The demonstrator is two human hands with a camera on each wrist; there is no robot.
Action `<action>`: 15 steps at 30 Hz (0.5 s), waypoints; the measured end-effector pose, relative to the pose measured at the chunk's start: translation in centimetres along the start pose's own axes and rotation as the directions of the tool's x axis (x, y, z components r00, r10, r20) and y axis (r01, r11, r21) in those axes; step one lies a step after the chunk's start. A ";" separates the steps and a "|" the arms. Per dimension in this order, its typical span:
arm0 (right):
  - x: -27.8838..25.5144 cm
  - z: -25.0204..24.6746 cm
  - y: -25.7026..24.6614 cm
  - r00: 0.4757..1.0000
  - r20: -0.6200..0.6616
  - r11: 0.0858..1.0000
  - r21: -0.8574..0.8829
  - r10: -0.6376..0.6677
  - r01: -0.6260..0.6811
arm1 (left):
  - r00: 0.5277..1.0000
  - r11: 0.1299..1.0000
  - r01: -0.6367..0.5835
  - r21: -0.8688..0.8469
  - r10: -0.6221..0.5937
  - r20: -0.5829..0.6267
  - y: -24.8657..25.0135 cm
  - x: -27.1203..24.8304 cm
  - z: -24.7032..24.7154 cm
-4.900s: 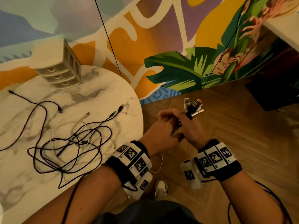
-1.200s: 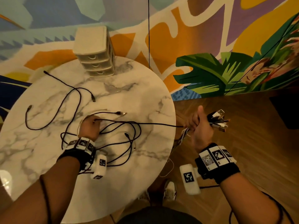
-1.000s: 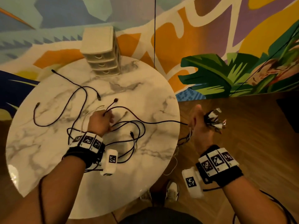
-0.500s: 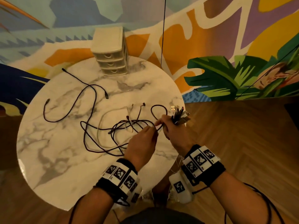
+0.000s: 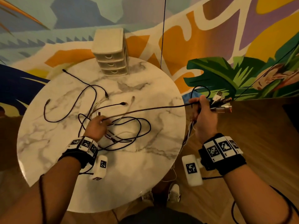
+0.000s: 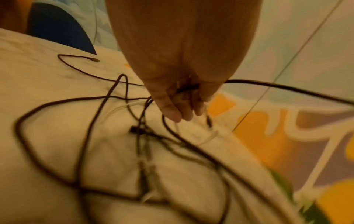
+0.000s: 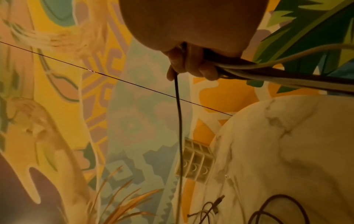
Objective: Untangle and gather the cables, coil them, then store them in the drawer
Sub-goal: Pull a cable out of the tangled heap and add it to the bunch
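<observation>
A tangle of black and white cables [image 5: 123,131] lies on the round marble table [image 5: 145,167]. My left hand [image 5: 101,122] is down in the tangle and pinches a black cable [image 5: 145,109] that stretches taut to my right hand [image 5: 204,109]. In the left wrist view my left hand [image 6: 182,104] has that cable [image 6: 268,86] running between its fingers. My right hand, off the table's right edge, grips a bundle of cable ends with USB plugs [image 5: 220,102]; the right wrist view shows its fingers [image 7: 193,66] curled round the bundle [image 7: 277,72]. The small three-drawer unit [image 5: 111,59] stands at the table's far edge, drawers closed.
Another black cable [image 5: 69,101] snakes across the table's left part. A painted mural wall [image 5: 210,38] rises behind the table, and wooden floor [image 5: 267,143] lies to the right. A thin dark line [image 5: 162,33] hangs in front of the wall.
My hands were together over the table's right edge; now the right hand has pulled out to the right with the plug bundle and the left has dropped into the tangle, drawing a black cable taut between them.
</observation>
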State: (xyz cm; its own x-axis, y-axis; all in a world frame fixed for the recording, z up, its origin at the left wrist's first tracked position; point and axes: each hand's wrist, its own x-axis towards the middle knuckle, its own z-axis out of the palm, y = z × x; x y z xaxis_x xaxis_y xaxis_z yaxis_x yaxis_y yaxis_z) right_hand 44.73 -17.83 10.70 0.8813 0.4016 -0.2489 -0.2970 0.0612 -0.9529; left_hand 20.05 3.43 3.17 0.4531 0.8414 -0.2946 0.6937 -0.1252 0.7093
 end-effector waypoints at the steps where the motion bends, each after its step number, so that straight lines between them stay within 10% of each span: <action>1: 0.1 -0.1 0.1 1.000 0.009 1.000 0.022 0.002 -0.002 | 0.999 0.996 0.016 -0.090 -0.021 -0.049 0.6 0.3 -0.5; 8: -2.9 1.4 2.0 0.961 0.254 0.975 -0.217 0.108 -0.052 | 1.000 0.861 -0.023 -0.508 0.025 -0.003 10.0 -3.6 -1.6; 11: -5.0 3.4 2.1 0.887 0.443 0.948 -0.317 0.128 0.021 | 0.962 0.956 -0.271 0.113 0.267 0.051 11.8 -6.1 0.8; 15: -5.9 4.5 1.4 0.805 0.578 0.942 -0.328 0.137 0.075 | 0.903 0.706 -0.418 0.571 0.390 0.179 12.2 -9.0 4.6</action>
State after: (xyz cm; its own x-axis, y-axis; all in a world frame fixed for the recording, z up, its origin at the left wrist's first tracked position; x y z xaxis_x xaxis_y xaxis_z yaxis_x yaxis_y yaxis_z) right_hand 37.49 -16.01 11.64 0.4561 0.8596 -0.2305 -0.0929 -0.2115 -0.9729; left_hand 26.99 -8.05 11.53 0.7801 0.6169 -0.1039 0.6202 -0.7407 0.2582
